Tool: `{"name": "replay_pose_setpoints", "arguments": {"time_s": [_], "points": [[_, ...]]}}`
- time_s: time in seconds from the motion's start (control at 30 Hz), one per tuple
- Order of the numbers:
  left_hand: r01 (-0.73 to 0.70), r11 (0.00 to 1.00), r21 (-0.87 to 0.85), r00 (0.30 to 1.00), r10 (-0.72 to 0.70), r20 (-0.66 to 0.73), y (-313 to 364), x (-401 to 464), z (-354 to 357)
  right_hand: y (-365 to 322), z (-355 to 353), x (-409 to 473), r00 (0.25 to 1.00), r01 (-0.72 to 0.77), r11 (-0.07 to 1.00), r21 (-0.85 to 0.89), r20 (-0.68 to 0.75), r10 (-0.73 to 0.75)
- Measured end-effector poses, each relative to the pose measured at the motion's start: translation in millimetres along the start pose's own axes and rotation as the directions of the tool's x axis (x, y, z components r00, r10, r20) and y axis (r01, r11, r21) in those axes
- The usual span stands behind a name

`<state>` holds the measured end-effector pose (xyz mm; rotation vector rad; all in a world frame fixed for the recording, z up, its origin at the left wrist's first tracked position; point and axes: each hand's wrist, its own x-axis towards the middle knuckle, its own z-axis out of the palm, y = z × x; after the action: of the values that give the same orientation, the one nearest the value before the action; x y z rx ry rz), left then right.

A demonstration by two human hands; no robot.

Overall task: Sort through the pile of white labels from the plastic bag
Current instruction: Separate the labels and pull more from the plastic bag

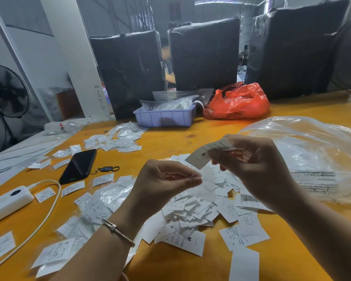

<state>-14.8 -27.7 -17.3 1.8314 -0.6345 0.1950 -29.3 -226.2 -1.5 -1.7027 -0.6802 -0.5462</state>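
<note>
right hand (257,165) fingers pinching one label (203,157) marked m, raised above pile (201,207) on tabletop (170,138). left hand (164,179) fingers pinched narrow; contents unclear. labels likely light, limp, slippery; best pinched at an edge.

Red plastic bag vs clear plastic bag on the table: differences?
The red plastic bag is opaque and crumpled into a mound; the clear plastic bag is see-through and spread flatter. Red sits far, beside the lilac plastic tray; clear lies near, at the right hand. Clear carries printed text; red shows none. Both rest on the orange table.
</note>
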Motion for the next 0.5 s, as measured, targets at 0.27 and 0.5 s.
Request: {"name": "replay_pose_setpoints", "arguments": {"time_s": [0.27,0.5], "points": [[0.005,1.0,-0.006,1.0,-0.005,0.001,-0.3,-1.3,-1.5,3.3,-2.6,0.5,1.0,0.003,0.998,-0.055,0.019,-0.002],[0.025,1.0,-0.019,1.0,-0.025,-0.013,1.2,-1.0,-2.3,6.4,-6.9,2.1,1.0,0.001,0.993,-0.116,0.023,0.002]]}}
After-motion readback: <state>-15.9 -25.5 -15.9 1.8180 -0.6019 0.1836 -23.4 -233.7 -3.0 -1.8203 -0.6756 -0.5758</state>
